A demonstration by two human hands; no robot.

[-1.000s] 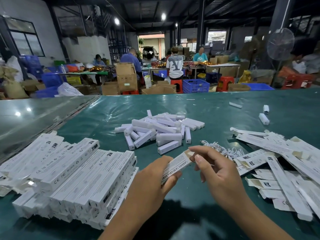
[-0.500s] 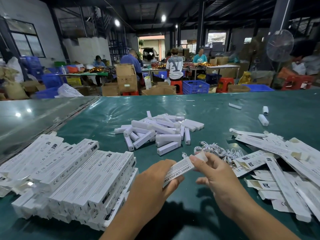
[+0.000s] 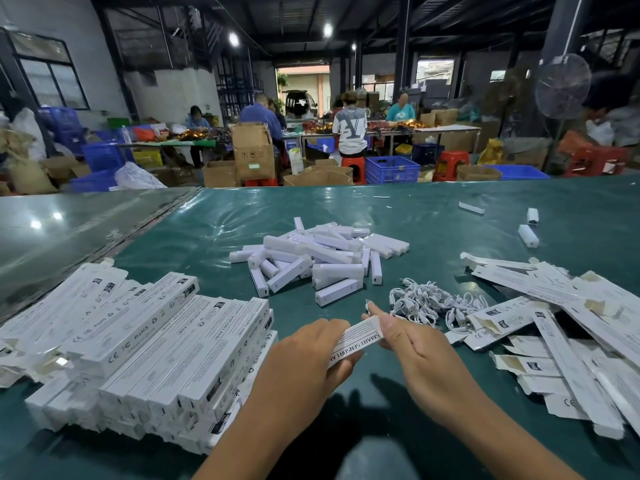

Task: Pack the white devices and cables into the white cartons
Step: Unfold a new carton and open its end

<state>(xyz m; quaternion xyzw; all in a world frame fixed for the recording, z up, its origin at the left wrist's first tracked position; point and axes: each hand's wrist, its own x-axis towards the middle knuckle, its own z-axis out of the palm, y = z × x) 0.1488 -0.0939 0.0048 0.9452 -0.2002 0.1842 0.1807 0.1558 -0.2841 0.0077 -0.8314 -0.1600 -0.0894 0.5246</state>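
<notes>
My left hand (image 3: 308, 362) grips a long white carton (image 3: 356, 339) printed with black text, held above the green table. My right hand (image 3: 412, 348) pinches the carton's far end, fingers at its flap. A pile of white bar-shaped devices (image 3: 322, 259) lies in the middle of the table beyond my hands. A tangle of white cables (image 3: 429, 303) sits just right of the carton's end. Filled cartons (image 3: 138, 348) are stacked at the left. Flat, unfolded cartons (image 3: 561, 327) lie scattered at the right.
Three stray white devices (image 3: 528, 235) lie at the far right of the green table (image 3: 214, 226). A glossy second table (image 3: 52, 230) adjoins on the left. Several people work at benches among boxes and blue crates beyond the far edge.
Both hands have lowered slightly with the carton. My right hand has shifted from the flap's top to pinching the carton's end, fingers now more extended.
</notes>
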